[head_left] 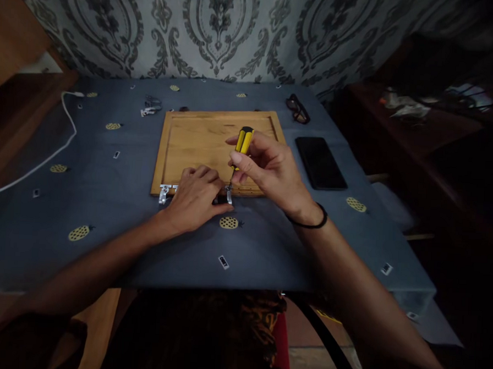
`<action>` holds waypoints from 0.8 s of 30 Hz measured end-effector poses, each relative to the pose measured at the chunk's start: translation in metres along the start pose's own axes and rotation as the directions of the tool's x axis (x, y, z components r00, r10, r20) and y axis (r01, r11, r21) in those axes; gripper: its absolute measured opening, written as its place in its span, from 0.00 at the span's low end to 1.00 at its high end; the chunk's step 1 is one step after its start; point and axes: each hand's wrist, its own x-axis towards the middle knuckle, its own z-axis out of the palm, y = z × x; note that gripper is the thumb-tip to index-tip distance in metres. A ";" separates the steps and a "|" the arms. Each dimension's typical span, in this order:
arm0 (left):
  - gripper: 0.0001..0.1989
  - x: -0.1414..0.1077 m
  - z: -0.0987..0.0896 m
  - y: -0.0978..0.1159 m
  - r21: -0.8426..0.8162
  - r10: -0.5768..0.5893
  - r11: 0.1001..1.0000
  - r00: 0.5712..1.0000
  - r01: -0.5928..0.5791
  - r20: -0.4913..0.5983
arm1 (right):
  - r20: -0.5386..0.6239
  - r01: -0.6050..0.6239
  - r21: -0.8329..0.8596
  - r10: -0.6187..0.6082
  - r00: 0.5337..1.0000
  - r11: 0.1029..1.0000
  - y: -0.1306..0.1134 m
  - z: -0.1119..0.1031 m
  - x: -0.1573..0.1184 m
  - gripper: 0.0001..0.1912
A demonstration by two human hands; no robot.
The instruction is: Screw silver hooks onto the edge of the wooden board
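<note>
Grey patterned fabric [220, 18] hangs across the far side, and below it spreads a blue-grey tablecloth [267, 257] printed with yellow pineapples. Over on the right it all sinks into gloom, a shelf of clutter [407, 107] barely readable, and the white cable [69, 136] runs out of view at the left. Little printed tags dot the cloth, one near the front edge bearing letters, but they're too small and blurred to read with certainty; no luck with a brand on the dark phone [322, 162] either, right of the wooden panel [199, 143]. Now to the action! Right hand [274, 172] has the yellow-and-black screwdriver [243, 143] pinched between thumb and fingers, handle up, shaft slanting down to the right metal fitting [229, 195] on the panel's near edge. Is the tip seated? Too small to tell. Left hand [198, 196] lies over that same edge, fingers bent, thumb reaching beside the fitting, hiding the stretch between it and the left metal fitting [163, 194]; whether it clasps anything, I cannot tell. Glasses [298, 109] sit at far right, loose metal pieces [151, 107] at far left.
</note>
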 end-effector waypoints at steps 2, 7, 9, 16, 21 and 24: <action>0.21 0.000 0.001 0.000 0.001 -0.002 1.000 1.000 0.002 -0.006 | 0.058 -0.011 0.027 0.009 0.998 1.000 -0.002 -0.001 0.001 0.19; 0.20 0.000 0.002 -0.001 -0.003 0.006 1.000 1.000 -0.006 -0.009 | -0.043 -0.040 0.052 0.043 0.998 0.998 0.002 0.003 0.001 0.22; 0.19 0.000 0.003 -0.001 0.000 0.010 1.000 1.000 -0.010 -0.021 | -0.106 -0.044 0.061 0.050 0.993 0.997 0.004 0.006 0.001 0.25; 0.18 -0.002 0.003 0.000 -0.004 0.007 1.000 0.999 -0.007 -0.035 | -0.052 0.009 0.073 -0.005 0.999 0.997 0.000 0.005 -0.004 0.22; 0.18 -0.001 0.002 0.001 -0.010 0.006 1.000 1.000 -0.006 -0.024 | -0.094 -0.009 0.065 0.015 0.995 0.998 0.001 0.003 -0.010 0.22; 0.18 -0.001 0.002 0.001 -0.010 0.003 1.000 1.000 -0.003 -0.018 | -0.152 -0.003 0.090 0.017 0.988 0.996 0.004 0.004 -0.011 0.26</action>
